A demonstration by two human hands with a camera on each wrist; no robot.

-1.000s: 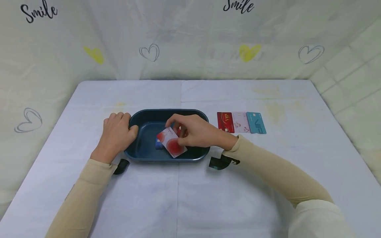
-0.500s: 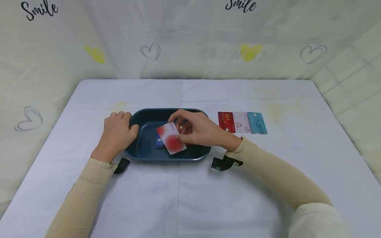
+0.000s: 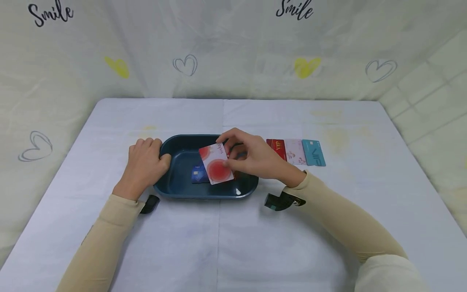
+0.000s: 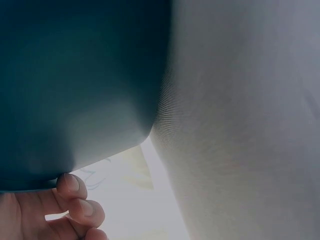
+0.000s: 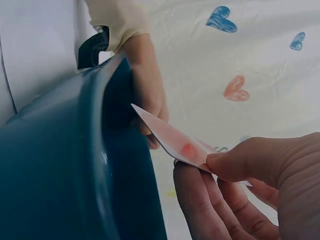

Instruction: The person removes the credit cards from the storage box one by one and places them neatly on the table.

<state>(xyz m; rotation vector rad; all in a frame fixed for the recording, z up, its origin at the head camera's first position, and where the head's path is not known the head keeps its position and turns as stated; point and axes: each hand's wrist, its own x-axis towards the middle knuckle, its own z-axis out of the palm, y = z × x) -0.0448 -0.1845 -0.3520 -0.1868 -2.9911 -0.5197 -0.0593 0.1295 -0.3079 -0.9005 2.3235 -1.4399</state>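
A dark blue oval tray (image 3: pixel 178 188) stands on the white table. My left hand (image 3: pixel 144 166) grips its left end, with the thumb over the rim; in the left wrist view the fingers of that hand (image 4: pixel 65 210) curl at the tray's edge (image 4: pixel 100 120). Above the tray, my right hand (image 3: pixel 255 156) pinches a white card with red circles (image 3: pixel 218 168) between thumb and fingers. The right wrist view shows this card (image 5: pixel 175 142) tilted in the right hand (image 5: pixel 250 180), beside the tray wall (image 5: pixel 60 160). A blue card (image 3: pixel 199 174) lies in the tray, partly hidden by the held card.
Right of the tray three cards lie side by side on the table (image 3: pixel 310 243): a red one (image 3: pixel 276 148), partly covered by the right hand, a pale pink one (image 3: pixel 294 151) and a teal one (image 3: pixel 313 153). A white curtain with hearts (image 3: pixel 233 48) hangs behind.
My right hand has moved up and to the right with the red-and-white card, uncovering more of the blue card. The left hand has stayed on the tray.
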